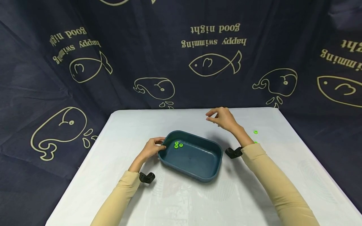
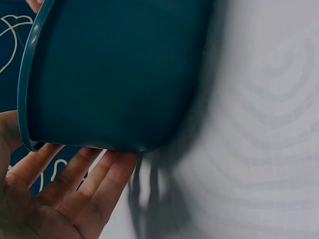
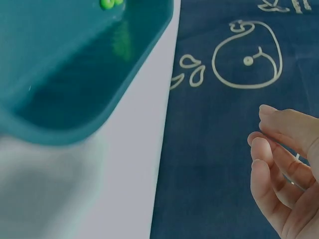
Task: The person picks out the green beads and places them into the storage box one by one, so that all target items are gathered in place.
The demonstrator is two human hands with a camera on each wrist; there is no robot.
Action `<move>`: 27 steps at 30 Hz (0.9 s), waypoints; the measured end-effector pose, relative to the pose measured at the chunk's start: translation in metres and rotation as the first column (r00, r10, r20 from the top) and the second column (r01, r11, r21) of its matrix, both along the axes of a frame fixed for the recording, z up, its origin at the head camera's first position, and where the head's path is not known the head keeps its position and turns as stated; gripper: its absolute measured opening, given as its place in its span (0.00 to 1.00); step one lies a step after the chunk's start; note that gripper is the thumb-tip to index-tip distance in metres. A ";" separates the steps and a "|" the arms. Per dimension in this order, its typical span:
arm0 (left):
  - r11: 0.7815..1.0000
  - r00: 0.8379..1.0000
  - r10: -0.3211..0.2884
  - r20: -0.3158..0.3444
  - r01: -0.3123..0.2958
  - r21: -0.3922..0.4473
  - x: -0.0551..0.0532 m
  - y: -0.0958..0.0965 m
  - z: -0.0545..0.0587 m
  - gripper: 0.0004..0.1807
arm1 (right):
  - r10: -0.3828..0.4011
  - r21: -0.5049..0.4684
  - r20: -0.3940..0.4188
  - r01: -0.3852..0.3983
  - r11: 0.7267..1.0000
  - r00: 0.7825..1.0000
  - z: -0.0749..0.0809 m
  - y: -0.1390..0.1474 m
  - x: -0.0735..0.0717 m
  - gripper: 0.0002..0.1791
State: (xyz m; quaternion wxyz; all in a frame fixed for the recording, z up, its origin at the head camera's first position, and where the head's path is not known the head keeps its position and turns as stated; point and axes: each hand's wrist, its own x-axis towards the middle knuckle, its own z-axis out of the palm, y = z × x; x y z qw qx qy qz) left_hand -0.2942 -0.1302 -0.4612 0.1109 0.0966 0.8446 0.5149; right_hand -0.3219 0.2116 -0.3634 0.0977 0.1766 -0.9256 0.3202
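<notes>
A dark teal plastic tub (image 1: 190, 158) sits slantwise on the white table, with three small green rings (image 1: 176, 146) clustered in its far left corner. My left hand (image 1: 152, 147) grips the left end of the tub, thumb over the rim and fingers against the outer wall. In the left wrist view, those fingers (image 2: 82, 186) lie spread along the wall (image 2: 119, 84). Raised beyond the far right side of the tub, my right hand (image 1: 223, 118) has loosely bent fingers. The right wrist view shows a gap between its thumb and fingertips (image 3: 259, 169), holding nothing.
Two more green rings lie on the table's right side, one in plain sight (image 1: 255, 132) and another (image 1: 255, 142) partly behind the right sleeve (image 1: 271, 175). A dark printed curtain (image 1: 169, 56) hangs behind the white table (image 1: 118, 131). Each wrist wears a black camera.
</notes>
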 end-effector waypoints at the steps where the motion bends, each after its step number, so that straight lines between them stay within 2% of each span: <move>1: 1.000 1.000 -0.001 -0.001 0.001 0.001 0.000 0.000 0.000 0.24 | -0.006 -0.001 -0.002 0.006 1.000 1.000 0.000 0.004 0.000 0.12; 8: 1.000 1.000 -0.002 -0.011 0.002 -0.003 0.000 0.001 0.001 0.24 | -0.079 -0.009 0.010 0.079 0.997 0.997 -0.006 0.030 0.004 0.12; 16: 1.000 1.000 0.002 -0.006 -0.002 -0.010 0.003 0.000 0.003 0.24 | -0.145 -0.012 0.040 0.145 0.989 0.989 -0.019 0.059 0.009 0.12; 27: 1.000 1.000 0.004 -0.005 -0.004 -0.014 0.003 0.002 0.004 0.24 | -0.200 -0.035 0.082 0.204 0.978 0.976 -0.047 0.091 0.021 0.12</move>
